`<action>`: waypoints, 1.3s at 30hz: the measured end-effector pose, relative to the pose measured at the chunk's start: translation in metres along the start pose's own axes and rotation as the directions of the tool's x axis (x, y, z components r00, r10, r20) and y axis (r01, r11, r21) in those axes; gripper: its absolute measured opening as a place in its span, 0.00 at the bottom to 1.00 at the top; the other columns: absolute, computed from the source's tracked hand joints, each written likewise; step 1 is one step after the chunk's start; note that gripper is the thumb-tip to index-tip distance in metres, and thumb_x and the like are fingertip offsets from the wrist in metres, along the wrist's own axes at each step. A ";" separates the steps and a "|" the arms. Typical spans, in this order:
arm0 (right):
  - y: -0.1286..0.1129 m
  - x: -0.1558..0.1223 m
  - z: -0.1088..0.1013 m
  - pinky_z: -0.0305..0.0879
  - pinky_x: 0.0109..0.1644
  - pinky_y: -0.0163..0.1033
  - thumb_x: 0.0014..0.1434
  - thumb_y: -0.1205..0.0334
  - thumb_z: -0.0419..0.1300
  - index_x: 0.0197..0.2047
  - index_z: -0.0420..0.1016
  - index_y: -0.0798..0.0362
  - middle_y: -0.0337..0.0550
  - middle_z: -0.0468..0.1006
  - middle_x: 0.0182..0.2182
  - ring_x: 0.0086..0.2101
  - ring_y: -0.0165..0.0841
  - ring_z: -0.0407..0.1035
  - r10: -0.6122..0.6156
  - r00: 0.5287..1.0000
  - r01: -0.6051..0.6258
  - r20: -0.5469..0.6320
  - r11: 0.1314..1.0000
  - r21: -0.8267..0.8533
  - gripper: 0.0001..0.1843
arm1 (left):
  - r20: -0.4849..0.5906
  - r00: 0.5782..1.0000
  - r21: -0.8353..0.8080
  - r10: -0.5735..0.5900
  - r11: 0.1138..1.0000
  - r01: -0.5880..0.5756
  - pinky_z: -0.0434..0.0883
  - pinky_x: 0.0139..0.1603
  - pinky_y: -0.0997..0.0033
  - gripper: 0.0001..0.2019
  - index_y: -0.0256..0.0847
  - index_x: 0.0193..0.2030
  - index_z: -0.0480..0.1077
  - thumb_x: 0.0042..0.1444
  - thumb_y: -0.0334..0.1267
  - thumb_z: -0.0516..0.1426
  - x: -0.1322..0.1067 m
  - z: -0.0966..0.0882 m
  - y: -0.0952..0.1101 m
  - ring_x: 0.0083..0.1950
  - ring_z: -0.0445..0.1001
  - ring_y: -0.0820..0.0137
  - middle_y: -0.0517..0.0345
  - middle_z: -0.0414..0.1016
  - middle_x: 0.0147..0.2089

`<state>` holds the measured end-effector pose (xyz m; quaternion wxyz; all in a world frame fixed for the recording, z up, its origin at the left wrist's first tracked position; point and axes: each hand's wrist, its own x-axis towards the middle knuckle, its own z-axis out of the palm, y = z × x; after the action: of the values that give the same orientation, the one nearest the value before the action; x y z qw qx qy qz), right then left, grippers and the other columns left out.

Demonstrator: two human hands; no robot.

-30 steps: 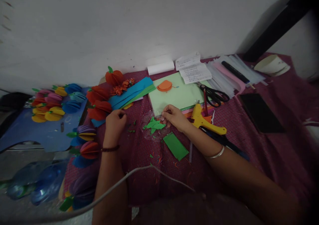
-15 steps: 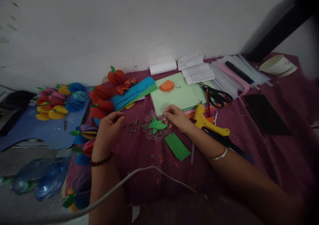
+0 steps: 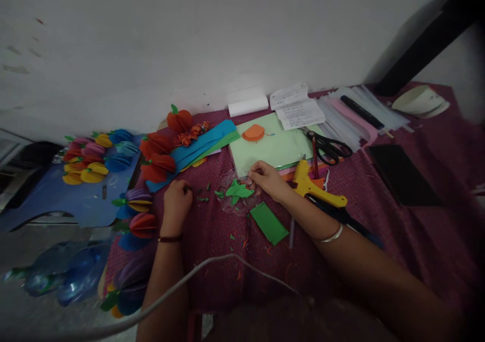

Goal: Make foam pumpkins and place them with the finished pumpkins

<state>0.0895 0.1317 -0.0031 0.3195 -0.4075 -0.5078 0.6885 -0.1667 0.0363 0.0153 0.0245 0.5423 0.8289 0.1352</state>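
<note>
My left hand (image 3: 177, 203) rests low over the cloth with its fingers curled in. What it holds, if anything, is hidden. Small dark green paper bits (image 3: 204, 198) lie just right of its fingertips. My right hand (image 3: 270, 180) pinches the near right rim of a clear, flower-shaped plastic dish (image 3: 227, 206). Green paper leaf shapes (image 3: 239, 190) are heaped in the dish. Below the right wrist lies a folded green paper rectangle (image 3: 270, 223). A yellow glue gun (image 3: 308, 185) lies right of that wrist.
Paper pumpkins (image 3: 157, 167) line the left edge; others sit on a blue board (image 3: 56, 200). Light green sheets (image 3: 280, 150), black scissors (image 3: 329, 147), glue sticks (image 3: 341, 125) and a dark phone-like slab (image 3: 403, 175) lie behind and right. A pale cord (image 3: 204, 263) crosses the foreground.
My left hand has moved right and slightly down, closer to the green bits, and its fingers are more curled. The right hand stays at the dish.
</note>
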 end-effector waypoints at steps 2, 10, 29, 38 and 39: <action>0.001 0.000 0.000 0.61 0.14 0.27 0.56 0.64 0.56 0.31 0.59 0.51 0.31 0.72 0.18 0.17 0.26 0.68 0.002 1.000 -0.002 0.004 1.000 -0.004 0.06 | 0.018 1.000 -0.180 0.010 0.984 -0.007 0.67 0.38 0.67 0.08 0.39 0.31 0.73 0.47 0.31 0.52 -0.004 -0.006 0.008 0.35 0.71 0.66 0.54 0.74 0.33; -0.001 -0.001 0.000 0.61 0.15 0.27 0.56 0.65 0.57 0.31 0.59 0.51 0.31 0.72 0.18 0.17 0.26 0.68 -0.005 1.000 0.005 0.011 1.000 0.000 0.07 | 0.235 0.932 -0.562 0.277 0.821 -0.102 0.68 0.36 0.71 0.08 0.39 0.34 0.74 0.47 0.34 0.55 -0.019 -0.027 0.067 0.34 0.72 0.70 0.57 0.76 0.34; 0.000 0.000 0.000 0.61 0.14 0.27 0.56 0.66 0.56 0.31 0.59 0.51 0.32 0.72 0.19 0.19 0.27 0.69 -0.006 1.000 0.006 0.015 1.000 -0.004 0.06 | 0.223 0.953 -0.006 0.207 0.978 -0.211 0.64 0.36 0.69 0.07 0.40 0.28 0.70 0.46 0.29 0.51 0.006 -0.003 0.022 0.35 0.70 0.66 0.54 0.72 0.31; -0.002 -0.001 -0.001 0.62 0.15 0.26 0.56 0.67 0.55 0.32 0.59 0.52 0.33 0.73 0.19 0.18 0.25 0.68 -0.007 1.000 0.008 0.027 1.000 -0.027 0.06 | 0.230 0.938 -0.500 0.260 0.858 -0.116 0.66 0.33 0.72 0.06 0.39 0.31 0.70 0.46 0.35 0.54 -0.005 -0.029 0.051 0.30 0.70 0.71 0.60 0.73 0.29; -0.002 -0.001 -0.001 0.62 0.15 0.26 0.56 0.67 0.56 0.31 0.59 0.52 0.32 0.73 0.19 0.18 0.25 0.68 -0.006 1.000 0.007 0.025 1.000 -0.029 0.06 | 0.250 0.921 -0.522 0.300 0.842 -0.133 0.67 0.34 0.72 0.06 0.39 0.31 0.71 0.46 0.35 0.54 -0.006 -0.032 0.057 0.31 0.71 0.71 0.59 0.73 0.29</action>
<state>0.0905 0.1321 -0.0010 0.3094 -0.4017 -0.5229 0.6852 -0.1192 0.0458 0.0593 0.2819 0.6235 0.6833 0.2548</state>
